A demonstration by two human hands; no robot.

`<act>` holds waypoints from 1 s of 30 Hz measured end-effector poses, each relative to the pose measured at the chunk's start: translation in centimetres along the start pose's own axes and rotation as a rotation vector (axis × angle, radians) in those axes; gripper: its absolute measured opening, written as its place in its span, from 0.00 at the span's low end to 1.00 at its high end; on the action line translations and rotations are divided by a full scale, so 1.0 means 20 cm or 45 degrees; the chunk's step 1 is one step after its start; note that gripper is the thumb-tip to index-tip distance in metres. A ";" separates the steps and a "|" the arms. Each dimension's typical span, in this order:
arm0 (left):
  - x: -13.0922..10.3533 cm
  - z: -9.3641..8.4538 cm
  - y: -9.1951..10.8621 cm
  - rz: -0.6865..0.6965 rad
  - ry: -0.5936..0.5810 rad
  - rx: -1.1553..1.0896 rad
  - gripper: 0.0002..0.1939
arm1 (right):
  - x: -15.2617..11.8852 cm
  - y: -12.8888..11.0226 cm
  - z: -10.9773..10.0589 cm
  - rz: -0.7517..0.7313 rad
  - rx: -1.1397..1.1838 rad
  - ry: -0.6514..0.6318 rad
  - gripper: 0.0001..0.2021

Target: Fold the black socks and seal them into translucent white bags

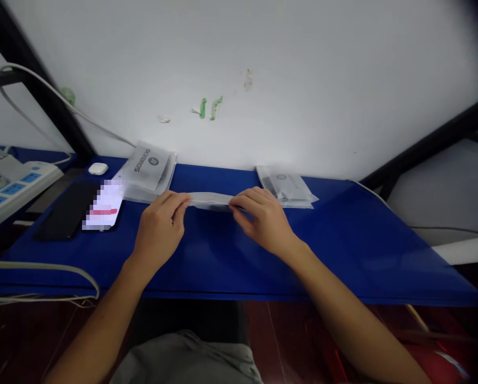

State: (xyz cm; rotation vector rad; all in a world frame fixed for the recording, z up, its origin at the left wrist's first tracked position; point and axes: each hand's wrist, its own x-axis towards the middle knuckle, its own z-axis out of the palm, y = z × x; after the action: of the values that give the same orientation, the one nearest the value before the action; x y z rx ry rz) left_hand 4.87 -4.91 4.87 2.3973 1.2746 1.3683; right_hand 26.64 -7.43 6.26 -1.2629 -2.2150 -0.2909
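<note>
Between my two hands, a translucent whitish plastic bag (210,199) is held nearly edge-on above the blue table. My left hand (161,224) pinches its left end between thumb and fingers. At the opposite end, my right hand (261,217) grips the bag the same way. Whatever the bag may contain is hidden at this angle. Behind my left hand lies a stack of frosted bags (146,166) with dark printed lettering. A second small pile of similar bags (289,185), with a round logo, lies just beyond my right hand.
On the left of the blue table (342,245) lie a dark phone (65,210), a phone with a lit screen (105,205) and a white earbud case (98,169). A power strip (18,186) stands at far left. Cables run along both sides; a wall rises behind.
</note>
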 end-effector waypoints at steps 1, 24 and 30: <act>0.00 0.00 0.00 -0.009 0.005 -0.009 0.08 | 0.00 0.00 0.00 -0.005 0.004 0.004 0.09; -0.08 0.03 -0.06 -0.008 0.240 -0.132 0.04 | 0.04 0.01 -0.02 0.089 0.091 -0.192 0.12; -0.09 0.02 -0.09 0.102 0.151 -0.071 0.07 | 0.04 0.01 -0.03 0.091 0.071 -0.199 0.11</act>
State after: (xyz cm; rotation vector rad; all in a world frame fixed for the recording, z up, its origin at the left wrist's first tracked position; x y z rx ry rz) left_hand 3.74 -4.95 2.59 2.3865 1.1606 1.5680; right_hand 26.65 -6.98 7.20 -1.3724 -2.2849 -0.1054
